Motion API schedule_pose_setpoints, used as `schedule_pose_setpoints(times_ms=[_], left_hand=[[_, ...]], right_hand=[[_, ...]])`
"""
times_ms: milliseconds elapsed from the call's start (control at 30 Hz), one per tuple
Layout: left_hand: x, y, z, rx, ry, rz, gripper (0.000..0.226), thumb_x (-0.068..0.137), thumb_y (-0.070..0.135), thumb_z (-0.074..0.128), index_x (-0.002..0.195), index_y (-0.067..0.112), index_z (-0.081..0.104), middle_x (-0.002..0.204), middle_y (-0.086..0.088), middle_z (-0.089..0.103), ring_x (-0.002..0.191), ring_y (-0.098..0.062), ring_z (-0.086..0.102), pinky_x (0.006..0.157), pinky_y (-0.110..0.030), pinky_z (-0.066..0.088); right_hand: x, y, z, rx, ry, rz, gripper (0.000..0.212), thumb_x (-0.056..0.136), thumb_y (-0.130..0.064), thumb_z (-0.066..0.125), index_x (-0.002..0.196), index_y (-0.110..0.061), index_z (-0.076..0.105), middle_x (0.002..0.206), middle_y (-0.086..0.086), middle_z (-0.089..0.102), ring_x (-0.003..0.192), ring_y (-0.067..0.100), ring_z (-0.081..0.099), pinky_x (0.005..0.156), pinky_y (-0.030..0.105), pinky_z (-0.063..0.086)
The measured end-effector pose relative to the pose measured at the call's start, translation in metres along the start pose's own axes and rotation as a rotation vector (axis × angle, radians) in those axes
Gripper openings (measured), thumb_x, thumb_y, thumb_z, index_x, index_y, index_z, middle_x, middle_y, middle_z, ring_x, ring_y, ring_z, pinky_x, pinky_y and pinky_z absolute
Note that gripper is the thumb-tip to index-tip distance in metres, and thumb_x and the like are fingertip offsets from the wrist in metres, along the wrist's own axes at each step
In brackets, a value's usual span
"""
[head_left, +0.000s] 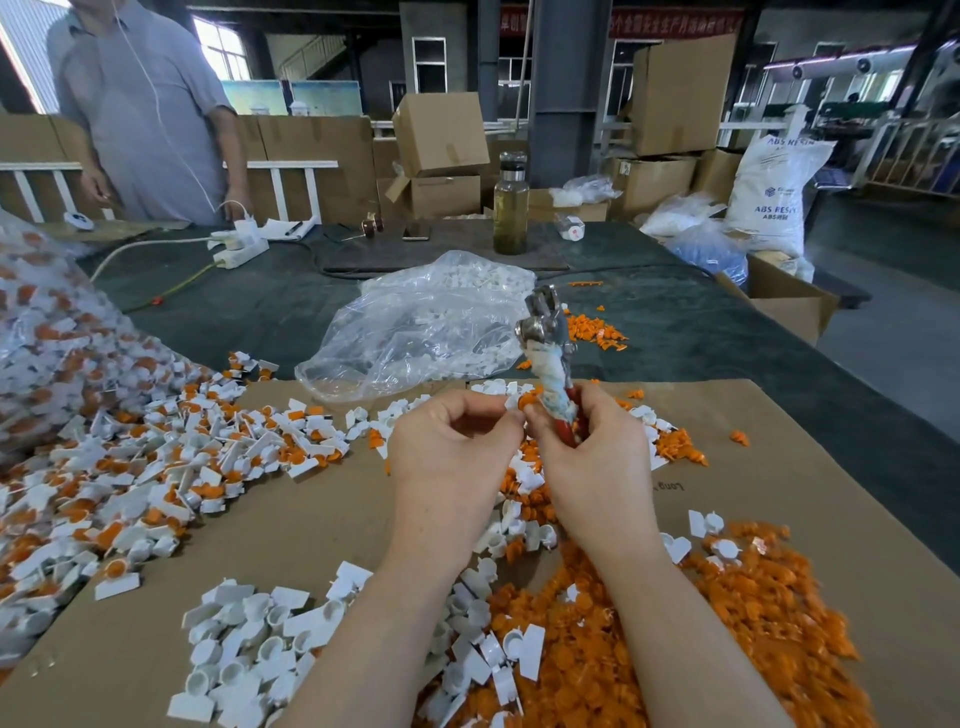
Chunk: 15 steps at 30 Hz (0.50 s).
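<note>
My right hand (587, 457) grips a pair of pliers (548, 338) by its red handles, wrapped in white cloth, with the metal jaws pointing up and away. My left hand (452, 447) pinches a small white plastic part (511, 402) at its fingertips, right beside the right hand's fingers and an orange piece (529, 399). Both hands hover above a cardboard sheet (291, 525) on the table.
Loose orange inserts (727, 623) pile at the near right, white cups (260, 649) at the near left, assembled white-and-orange parts (130, 467) at the left. A clear bag of white parts (431, 322) lies beyond. A bottle (510, 208), power strip (239, 247) and a standing person (150, 104) are at the back.
</note>
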<state>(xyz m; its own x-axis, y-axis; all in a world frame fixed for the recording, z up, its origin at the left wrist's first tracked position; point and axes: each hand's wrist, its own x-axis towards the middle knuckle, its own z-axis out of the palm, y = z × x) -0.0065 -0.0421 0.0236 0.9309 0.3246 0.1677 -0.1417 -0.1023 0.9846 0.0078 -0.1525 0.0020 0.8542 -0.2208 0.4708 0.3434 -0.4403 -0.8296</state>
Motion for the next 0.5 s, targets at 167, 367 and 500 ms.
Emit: schedule_pose_setpoints(times_ms=[167, 367, 500], left_hand=[[0.001, -0.004, 0.001, 0.049, 0.015, 0.038, 0.015, 0.079, 0.018, 0.080, 0.073, 0.030, 0.072, 0.067, 0.017, 0.071, 0.063, 0.002, 0.066, 0.054, -0.009, 0.048], [0.003, -0.007, -0.002, 0.035, 0.038, 0.046, 0.013, 0.082, 0.020, 0.079, 0.074, 0.026, 0.072, 0.064, 0.014, 0.069, 0.055, 0.002, 0.062, 0.044, -0.009, 0.044], [0.007, -0.008, -0.004, 0.002, 0.049, 0.015, 0.010, 0.083, 0.019, 0.079, 0.077, 0.022, 0.072, 0.069, 0.007, 0.072, 0.064, -0.006, 0.068, 0.060, -0.019, 0.055]], right_hand=[[0.001, 0.001, -0.004, 0.028, -0.087, -0.001, 0.005, 0.090, -0.025, 0.069, 0.092, -0.027, 0.065, 0.071, -0.020, 0.063, 0.069, 0.000, 0.061, 0.055, 0.014, 0.044], [0.002, 0.001, -0.007, 0.096, -0.201, 0.013, 0.009, 0.090, -0.017, 0.065, 0.085, -0.025, 0.063, 0.062, -0.023, 0.058, 0.053, -0.001, 0.050, 0.049, 0.013, 0.039], [0.004, 0.000, -0.015, 0.194, -0.275, 0.100, 0.011, 0.089, -0.015, 0.067, 0.084, -0.025, 0.066, 0.067, -0.011, 0.064, 0.063, 0.008, 0.058, 0.055, 0.011, 0.045]])
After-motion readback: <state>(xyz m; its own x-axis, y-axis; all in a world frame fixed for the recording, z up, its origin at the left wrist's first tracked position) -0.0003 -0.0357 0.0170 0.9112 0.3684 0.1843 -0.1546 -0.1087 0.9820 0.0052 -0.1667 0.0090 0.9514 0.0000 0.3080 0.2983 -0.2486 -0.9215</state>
